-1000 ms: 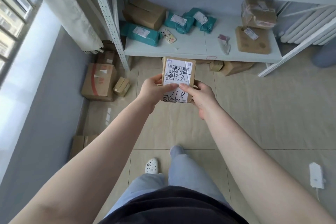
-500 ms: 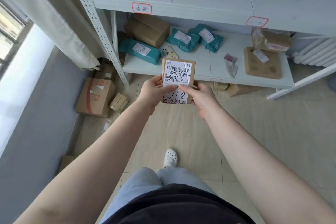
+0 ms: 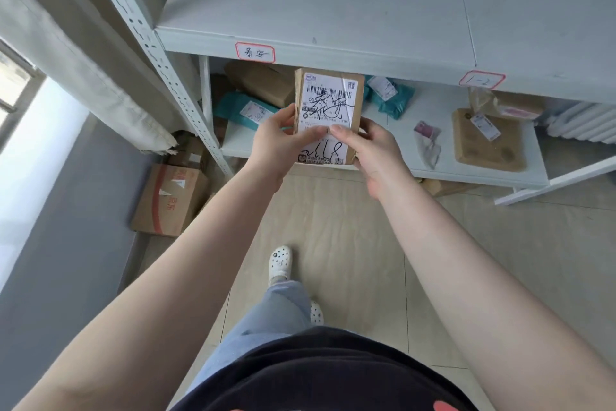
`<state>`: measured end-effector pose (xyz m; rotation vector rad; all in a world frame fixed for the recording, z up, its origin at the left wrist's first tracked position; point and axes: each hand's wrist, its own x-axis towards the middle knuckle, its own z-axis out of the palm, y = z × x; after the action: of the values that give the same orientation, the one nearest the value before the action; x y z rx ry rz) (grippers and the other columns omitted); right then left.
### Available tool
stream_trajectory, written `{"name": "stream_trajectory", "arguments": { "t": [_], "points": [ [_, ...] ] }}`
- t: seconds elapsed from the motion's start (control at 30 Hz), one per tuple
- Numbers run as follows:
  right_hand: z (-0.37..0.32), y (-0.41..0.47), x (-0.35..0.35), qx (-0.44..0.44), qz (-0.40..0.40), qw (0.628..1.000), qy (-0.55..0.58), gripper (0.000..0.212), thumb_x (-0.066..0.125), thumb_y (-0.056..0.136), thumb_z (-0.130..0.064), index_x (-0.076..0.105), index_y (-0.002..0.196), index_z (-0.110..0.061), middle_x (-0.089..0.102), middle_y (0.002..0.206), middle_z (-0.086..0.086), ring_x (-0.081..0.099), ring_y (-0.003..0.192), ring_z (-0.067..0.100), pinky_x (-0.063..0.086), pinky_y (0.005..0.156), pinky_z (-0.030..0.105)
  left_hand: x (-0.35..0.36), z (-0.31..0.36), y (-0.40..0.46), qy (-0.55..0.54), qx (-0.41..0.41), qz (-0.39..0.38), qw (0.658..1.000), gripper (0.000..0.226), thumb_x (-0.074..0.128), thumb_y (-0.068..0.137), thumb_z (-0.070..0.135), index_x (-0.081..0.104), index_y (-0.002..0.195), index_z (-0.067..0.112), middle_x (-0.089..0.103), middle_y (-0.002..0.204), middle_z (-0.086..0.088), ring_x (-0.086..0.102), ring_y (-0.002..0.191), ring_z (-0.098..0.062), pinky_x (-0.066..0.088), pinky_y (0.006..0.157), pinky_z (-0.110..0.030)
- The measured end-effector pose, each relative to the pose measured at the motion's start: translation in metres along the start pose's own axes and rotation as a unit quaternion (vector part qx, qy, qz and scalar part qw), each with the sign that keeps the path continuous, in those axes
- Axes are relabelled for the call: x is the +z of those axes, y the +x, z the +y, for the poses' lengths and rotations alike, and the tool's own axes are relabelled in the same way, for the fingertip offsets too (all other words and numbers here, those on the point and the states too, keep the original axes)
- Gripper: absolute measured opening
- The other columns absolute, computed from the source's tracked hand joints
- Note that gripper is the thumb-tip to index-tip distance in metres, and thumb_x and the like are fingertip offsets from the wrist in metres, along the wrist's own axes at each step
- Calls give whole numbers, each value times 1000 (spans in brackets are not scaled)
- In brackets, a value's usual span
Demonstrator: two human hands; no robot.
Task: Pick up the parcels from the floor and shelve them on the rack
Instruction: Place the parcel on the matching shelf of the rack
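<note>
rack upper shelf bare, lower shelf crowded | parcel held between left hand and right hand – before shelf edge | risk: thumb-pinch hold may slip – or parcel clips the lip

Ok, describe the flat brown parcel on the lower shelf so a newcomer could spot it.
Start at the grey rack and drop to its lower shelf. At its right end lies the flat brown parcel, the only thin square one, with a small white label at its far edge.
</note>
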<state>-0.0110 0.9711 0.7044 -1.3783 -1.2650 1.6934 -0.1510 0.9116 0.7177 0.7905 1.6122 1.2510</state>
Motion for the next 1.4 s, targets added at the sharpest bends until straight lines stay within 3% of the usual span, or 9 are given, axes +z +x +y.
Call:
{"name": "stream_trajectory", "arguments": {
  "t": [0.17, 0.33, 0.57, 0.73, 0.8, 0.9, 1.13, 1.3, 1.4],
  "points": [
    [-37, 35, 7, -30, 8, 999, 23, 30, 73, 81, -22, 67, 110, -22, 75, 101, -7, 71, 87, 1, 51, 67, 15, -4, 29, 49, -15, 38, -14, 999, 34, 77, 80, 16, 69, 113, 20, 75, 102, 3, 72, 84, -6, 58, 74, -18],
    [-60, 66, 12, -50, 42, 997, 33, 23, 74, 81, -20, 69, 104, -21, 75, 99, -4, 71, 90, 8, 55, 86, 30, -6, 50, 93, -4, 49, -32, 998, 40, 79, 79, 18, 69, 117, 11, 75, 107, -5, 73, 91, -15, 59, 77, -24],
    [-77, 103, 7, -42, 54, 997, 29, 13, 74, 80, -21, 70, 91, -25, 75, 87, -12, 71, 84, 4, 55, 82, 26, 4, 63, 132, 0, 41, -53, 998, 33, 76, 83, 21, 68, 115, 19, 71, 92, 11, 67, 61, 9, 50, 54, -10],
    [-91, 136, 7, -40, 39, 998, 24, 14, 73, 81, -21, 70, 94, -24, 75, 88, -12, 71, 83, 4, 53, 75, 23, 5, 71, 164, -3, 39, -40, 998, 27, 79, 79, 25, 71, 104, 28, 76, 94, 10, 75, 82, -10, 61, 76, -32],
    [-98, 150, 4, -40, 35, 998, 21, 14, 73, 81, -21, 69, 95, -24, 75, 89, -10, 71, 85, 6, 54, 76, 24, 9, 77, 177, -6, 38, -32, 999, 27, 79, 80, 23, 70, 105, 27, 75, 93, 11, 74, 79, -8, 61, 76, -30],
    [-111, 175, -1, -43, 20, 999, 22, 19, 72, 82, -19, 68, 100, -22, 74, 87, -12, 71, 73, -3, 51, 59, 13, 17, 88, 199, -7, 42, -19, 999, 31, 77, 81, 21, 70, 111, 21, 74, 95, 7, 73, 77, -7, 60, 73, -23],
    [-133, 236, -9, -44, 8, 999, -22, 21, 76, 78, -24, 71, 98, -22, 76, 96, -3, 72, 94, 18, 54, 89, 37, 33, 100, 252, -46, 12, 3, 999, 24, 74, 82, 13, 70, 105, 18, 74, 92, 4, 72, 72, -7, 58, 65, -18],
    [-141, 265, -11, -36, -6, 999, -34, 25, 73, 81, -23, 69, 105, -20, 73, 95, -4, 68, 86, 11, 49, 75, 26, 41, 100, 280, -64, -9, 20, 998, 27, 75, 82, 12, 69, 107, 14, 74, 91, 1, 72, 77, -14, 58, 71, -25],
    [-145, 280, -11, -20, -3, 999, -40, 22, 72, 82, -26, 68, 103, -22, 72, 100, -2, 66, 93, 14, 46, 79, 28, 45, 100, 297, -52, -20, 44, 997, 41, 76, 81, 18, 63, 120, 12, 74, 100, -4, 71, 84, -17, 55, 73, -27]
  ]
}}
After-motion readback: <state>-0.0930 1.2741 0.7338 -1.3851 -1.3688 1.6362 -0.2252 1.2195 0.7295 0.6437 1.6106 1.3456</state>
